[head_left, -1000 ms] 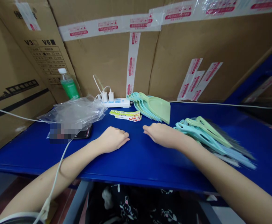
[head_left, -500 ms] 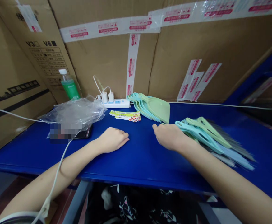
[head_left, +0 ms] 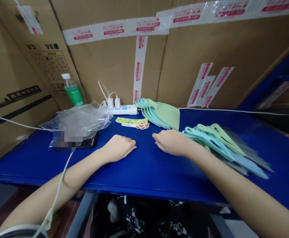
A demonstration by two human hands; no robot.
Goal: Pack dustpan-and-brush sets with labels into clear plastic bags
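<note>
My left hand (head_left: 119, 147) rests on the blue table (head_left: 139, 175), its fingers curled in a loose fist with nothing visible in it. To its right my right hand (head_left: 170, 142) is also closed, knuckles up, and no object shows in it. Just beyond the right hand lies a fanned stack of green and light blue dustpans (head_left: 169, 114). Beside the right wrist is a pile of small hand brushes (head_left: 216, 142) with green and blue handles and grey or bluish bristles. My right forearm partly hides the pile.
Printed paper labels (head_left: 133, 123) lie before a white power strip (head_left: 124, 109) with plugged-in chargers. Clear plastic bags (head_left: 81, 119) partly cover a dark phone-like object (head_left: 88, 142) at left. Behind stand a green-filled bottle (head_left: 74, 94) and taped cardboard boxes (head_left: 109, 62). A white cable crosses my left arm.
My right hand has moved left, away from the brushes and nearer my left hand. The blue brush handles lie slightly further left. My left hand has stayed still.
</note>
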